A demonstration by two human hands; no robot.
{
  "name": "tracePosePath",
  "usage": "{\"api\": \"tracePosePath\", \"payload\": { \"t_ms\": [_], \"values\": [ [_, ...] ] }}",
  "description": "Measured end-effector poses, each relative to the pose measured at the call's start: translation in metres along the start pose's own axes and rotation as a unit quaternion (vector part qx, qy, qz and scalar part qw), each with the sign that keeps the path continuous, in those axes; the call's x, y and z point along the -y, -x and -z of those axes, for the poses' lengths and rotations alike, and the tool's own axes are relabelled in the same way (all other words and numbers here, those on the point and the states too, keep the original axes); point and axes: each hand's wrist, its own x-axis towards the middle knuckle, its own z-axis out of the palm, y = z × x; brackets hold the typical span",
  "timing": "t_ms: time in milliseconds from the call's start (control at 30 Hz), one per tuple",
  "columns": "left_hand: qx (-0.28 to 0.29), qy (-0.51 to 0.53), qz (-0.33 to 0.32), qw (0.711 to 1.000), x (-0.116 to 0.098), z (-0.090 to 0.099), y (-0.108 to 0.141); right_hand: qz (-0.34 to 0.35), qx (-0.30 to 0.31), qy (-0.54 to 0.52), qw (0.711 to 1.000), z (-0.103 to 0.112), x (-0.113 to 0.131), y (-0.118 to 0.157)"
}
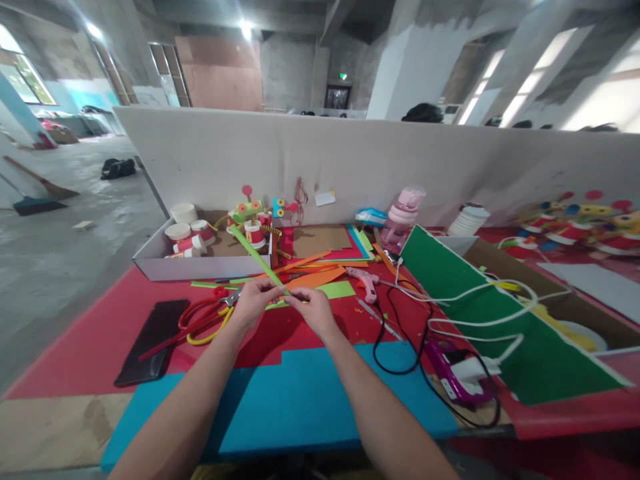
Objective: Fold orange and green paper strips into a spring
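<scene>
A long light green paper strip (255,255) slants up and left from my fingertips. My left hand (256,301) pinches its lower end. Close beside it, my right hand (314,311) pinches the same end between thumb and fingers. Left of my hands lie scissors with red handles (193,317) and scissors with yellow handles (213,337), partly overlapping. Orange paper pieces (315,275) and a light green paper piece (339,289) lie just beyond my hands. To their right rests a pink glue gun (367,281).
A black phone (153,343) lies at left, near a white box (200,268) holding paper cups. Blue sheets (295,400) cover the front edge. At right stand a green panel (480,327) with white cables and a purple power strip (453,373). A pink bottle (404,213) stands behind.
</scene>
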Motion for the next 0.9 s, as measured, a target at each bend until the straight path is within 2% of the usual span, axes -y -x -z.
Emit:
{"api": "tracePosePath", "payload": {
  "t_ms": [233,433,667,800,900],
  "values": [
    [-0.003,0.016,0.011,1.0,0.0,-0.001,0.001,-0.04,0.019,-0.07,0.997,-0.001,-0.005,-0.001],
    [0.058,0.013,0.039,0.997,0.002,0.001,0.0,-0.066,0.016,-0.091,0.994,0.001,-0.005,-0.002],
    [-0.004,0.035,0.022,0.999,0.007,0.005,-0.004,-0.09,0.052,-0.091,0.99,0.001,0.002,0.0],
    [-0.007,0.111,0.035,0.993,0.007,0.009,-0.006,-0.096,0.077,-0.102,0.987,0.007,0.003,0.0],
    [-0.018,0.2,0.057,0.978,0.003,0.016,-0.007,-0.121,0.099,-0.145,0.977,0.017,0.0,-0.004]
  ]
}}
